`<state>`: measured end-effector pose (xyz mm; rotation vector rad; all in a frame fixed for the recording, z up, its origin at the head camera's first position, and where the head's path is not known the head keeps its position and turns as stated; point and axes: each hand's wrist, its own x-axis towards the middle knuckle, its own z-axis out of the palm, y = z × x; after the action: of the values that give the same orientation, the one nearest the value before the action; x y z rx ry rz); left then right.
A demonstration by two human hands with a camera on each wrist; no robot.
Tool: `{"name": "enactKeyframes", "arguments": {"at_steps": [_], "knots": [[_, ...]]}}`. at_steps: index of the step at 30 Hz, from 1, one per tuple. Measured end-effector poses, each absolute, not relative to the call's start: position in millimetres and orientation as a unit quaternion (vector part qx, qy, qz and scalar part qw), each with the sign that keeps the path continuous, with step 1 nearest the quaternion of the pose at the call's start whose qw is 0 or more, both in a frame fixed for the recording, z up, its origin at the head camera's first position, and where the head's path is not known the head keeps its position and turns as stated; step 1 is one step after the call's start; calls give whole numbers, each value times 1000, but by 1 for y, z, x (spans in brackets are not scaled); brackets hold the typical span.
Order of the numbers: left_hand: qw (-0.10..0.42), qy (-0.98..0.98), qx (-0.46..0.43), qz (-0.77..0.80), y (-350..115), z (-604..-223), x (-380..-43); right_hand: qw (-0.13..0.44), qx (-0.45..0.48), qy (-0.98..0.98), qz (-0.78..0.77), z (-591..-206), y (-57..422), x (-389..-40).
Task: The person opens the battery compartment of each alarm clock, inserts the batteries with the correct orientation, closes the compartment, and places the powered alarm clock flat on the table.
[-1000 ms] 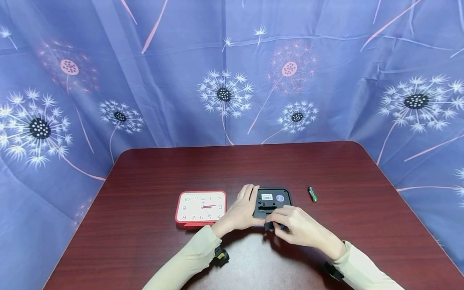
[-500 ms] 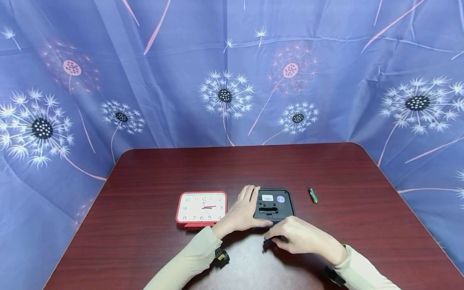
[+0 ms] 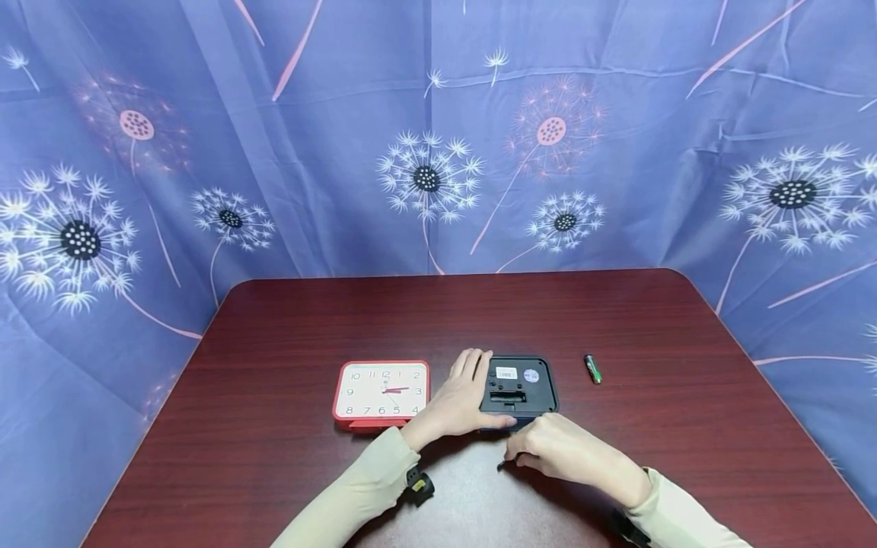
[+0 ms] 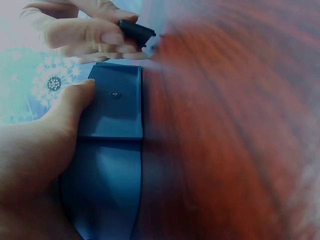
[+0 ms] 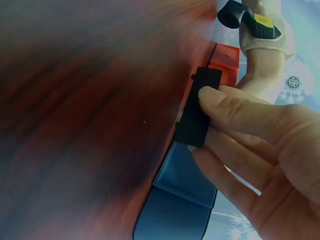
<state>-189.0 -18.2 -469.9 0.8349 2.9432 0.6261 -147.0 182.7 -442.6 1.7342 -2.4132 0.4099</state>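
Observation:
A dark clock (image 3: pixel 541 392) lies with its back up, its battery slot uncovered; whether the slot holds anything is too small to tell. My left hand (image 3: pixel 452 399) holds this clock at its left side, the thumb along the near edge. The left wrist view shows that thumb against the clock's blue side (image 4: pixel 112 115). Just in front of the clock, my right hand (image 3: pixel 558 449) pinches a black battery cover (image 5: pixel 200 107) between thumb and fingers, apart from the clock. Small tabs stick out from the cover's edge.
Left of my left hand, a red clock (image 3: pixel 380 392) with a white dial lies face up. A green and black battery (image 3: pixel 592 369) lies to the right of the dark clock. Behind the brown table (image 3: pixel 438 312) hangs a blue curtain (image 3: pixel 329 152) with a dandelion print.
The battery cover has come away from the dark clock's back, uncovering the slot. My right hand has drawn it toward the near side and turned it. My left hand stays in place.

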Motion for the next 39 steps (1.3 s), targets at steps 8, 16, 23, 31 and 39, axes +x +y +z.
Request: {"name": "enactKeyframes", "arguments": {"at_steps": [8, 16, 23, 31, 39], "knots": [[11, 943, 265, 203, -18, -467, -188, 118, 587, -793, 113, -447, 181, -146], [10, 943, 266, 200, -18, -468, -189, 101, 591, -793, 108, -448, 181, -145], [7, 943, 270, 195, -18, -471, -191, 90, 589, -795, 114, -449, 181, -146], [10, 943, 268, 197, -18, -472, -190, 78, 586, -796, 130, -446, 179, -146], [18, 944, 270, 186, -18, -474, -190, 143, 565, -784, 212, -437, 183, -157]]}}
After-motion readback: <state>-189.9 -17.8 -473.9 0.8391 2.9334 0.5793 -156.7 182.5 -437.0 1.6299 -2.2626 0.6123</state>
